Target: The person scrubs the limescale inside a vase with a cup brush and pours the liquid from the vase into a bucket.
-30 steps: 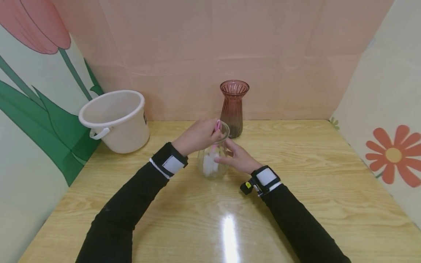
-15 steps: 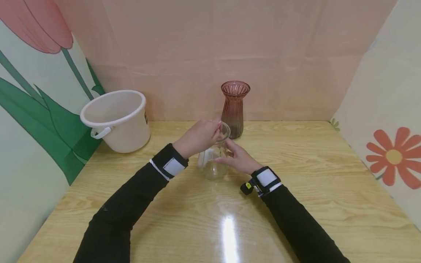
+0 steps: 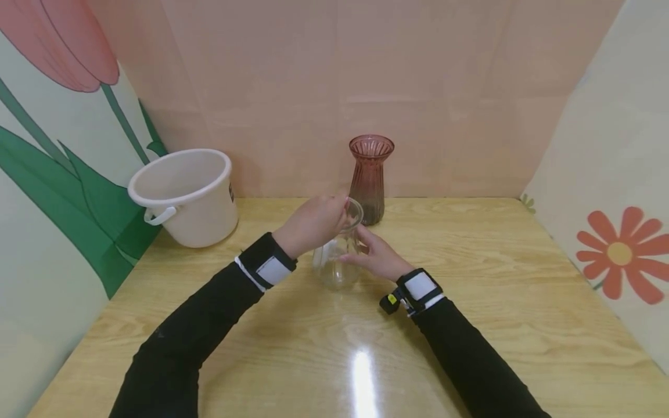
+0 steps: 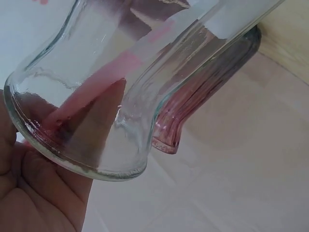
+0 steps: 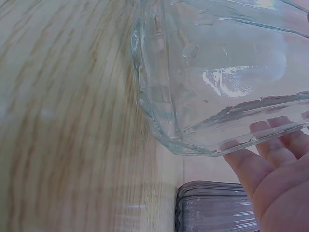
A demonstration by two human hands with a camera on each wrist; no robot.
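Clear glass vase (image 3: 337,255) stands on wooden table (image 3: 470,302), centre, just in front of ribbed pink glass vase (image 3: 370,177). 1 s ago a white wad sat low in the clear vase w/ a pink handle showing at the rim; now the bottom looks clear, only a pale strip up the inner wall nr the neck. Left-wrist view: pink stick (image 4: 96,82) runs inside the neck toward the rim. So the tool has come up; inside pass looks about done.

Left hand (image 3: 312,223) curled over the rim, pinching the stick's top end. Right hand (image 3: 377,255) wraps the body, fingers (image 5: 270,150) pressed on glass, steadying.

White plastic bucket (image 3: 183,194) far left, well apart, tilted vs wall. Flower-print panels both sides.
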